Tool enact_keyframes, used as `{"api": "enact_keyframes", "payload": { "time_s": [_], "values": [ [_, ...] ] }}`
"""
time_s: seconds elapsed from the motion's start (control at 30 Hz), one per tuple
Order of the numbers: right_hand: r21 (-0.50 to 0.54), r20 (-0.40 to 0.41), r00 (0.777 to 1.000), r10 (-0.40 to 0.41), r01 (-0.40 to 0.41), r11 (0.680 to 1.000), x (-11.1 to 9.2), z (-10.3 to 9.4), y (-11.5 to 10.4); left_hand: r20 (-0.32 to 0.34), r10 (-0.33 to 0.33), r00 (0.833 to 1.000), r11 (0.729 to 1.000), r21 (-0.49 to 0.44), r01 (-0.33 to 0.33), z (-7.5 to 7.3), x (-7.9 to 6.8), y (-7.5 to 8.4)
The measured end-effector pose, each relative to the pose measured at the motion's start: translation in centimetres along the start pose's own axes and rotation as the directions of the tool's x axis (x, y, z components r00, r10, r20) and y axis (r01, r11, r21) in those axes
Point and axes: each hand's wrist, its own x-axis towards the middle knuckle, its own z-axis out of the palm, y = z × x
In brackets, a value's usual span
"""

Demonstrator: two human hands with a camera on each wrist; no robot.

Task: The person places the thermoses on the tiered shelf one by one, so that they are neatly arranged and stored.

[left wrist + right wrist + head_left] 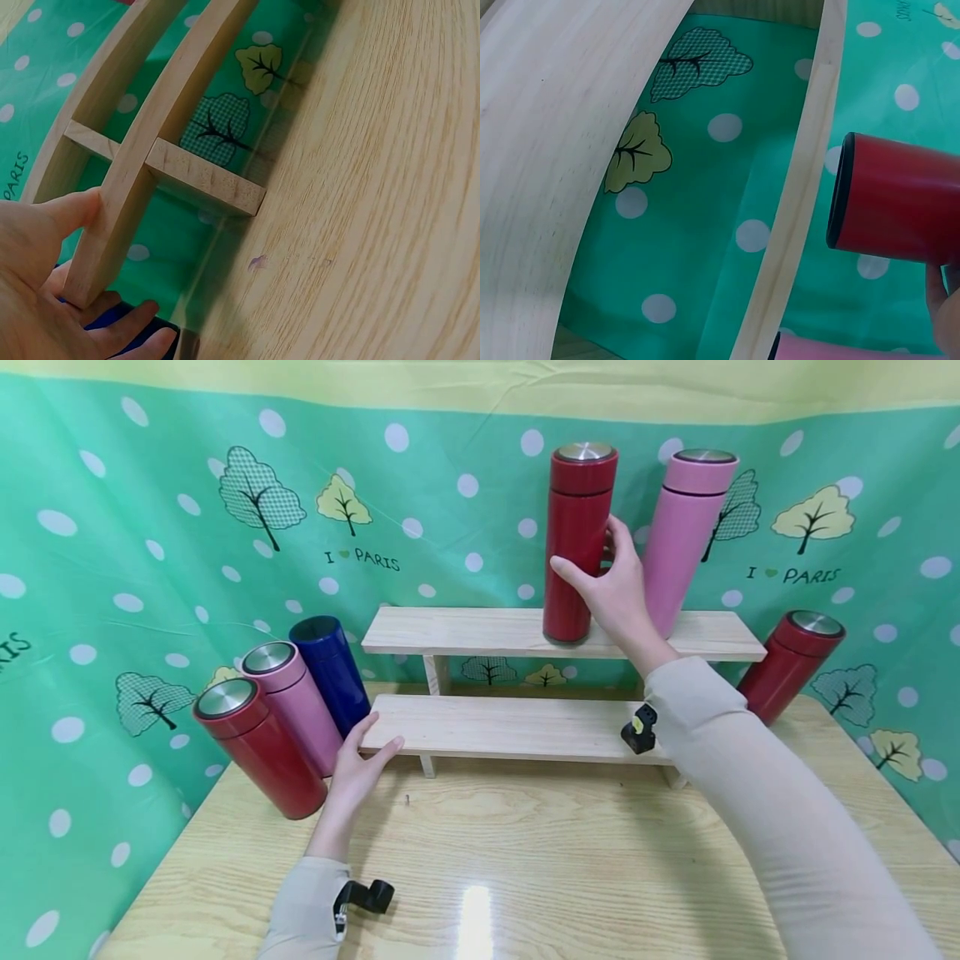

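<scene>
My right hand (618, 587) grips a red thermos bottle (582, 522) around its middle, thumb in front and fingers behind. The bottle is upright over the upper shelf board (465, 628); in the right wrist view a gap shows between its dark base (842, 191) and the shelf edge. Just right of it a pink thermos bottle (692, 531) stands on the same board. My left hand (358, 772) holds the left end of the lower shelf board (510, 722). In the left wrist view the thumb (75, 210) lies against the board, with the other fingers around its end.
Left of the wooden rack, a second red bottle (262, 752), a second pink bottle (300, 710) and a blue bottle (332, 677) stand on the table (525, 843). Another red bottle (791, 664) stands right of the rack. A green patterned cloth (450, 510) hangs behind.
</scene>
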Motion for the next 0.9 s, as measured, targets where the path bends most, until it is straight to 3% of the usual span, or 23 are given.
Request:
{"api": "enact_keyframes", "payload": {
  "time_s": [0.9],
  "values": [
    [-0.025, 0.028, 0.998, 0.061, -0.060, 0.998, 0.67, 0.01, 1.04, 0.000, -0.018, 1.000, 1.000, 0.008, 0.018, 0.00, 0.18, -0.04]
  ]
}}
